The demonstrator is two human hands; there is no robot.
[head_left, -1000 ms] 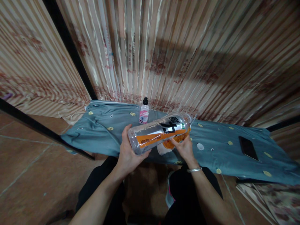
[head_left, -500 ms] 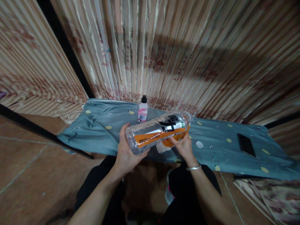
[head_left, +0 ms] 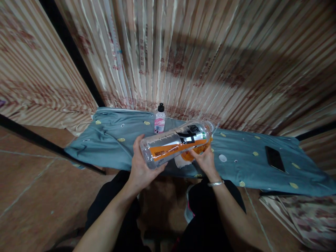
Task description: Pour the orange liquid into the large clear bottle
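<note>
My left hand (head_left: pixel 143 169) is wrapped around the base of a big clear plastic bottle (head_left: pixel 174 144) with an orange band and black lettering. The bottle lies tilted in the air, its neck pointing right and slightly up. Below its neck end, my right hand (head_left: pixel 206 159) is closed on an orange see-through container (head_left: pixel 189 155), mostly hidden behind the bottle and fingers. Something white, like a label or tissue (head_left: pixel 183 161), shows beside that container. Thin clear plastic shows at the bottle's mouth; its shape is unclear.
A small clear bottle with a black cap (head_left: pixel 160 119) stands on the blue-green cloth (head_left: pixel 112 127) covering a narrow bench. A white round disc (head_left: pixel 222 158) and a black phone (head_left: pixel 274 159) lie to the right. Black poles (head_left: pixel 76 56) and a striped curtain (head_left: pixel 183 45) stand behind.
The whole view has shifted slightly. Both hands keep their holds, and the big bottle has hardly moved or turned.
</note>
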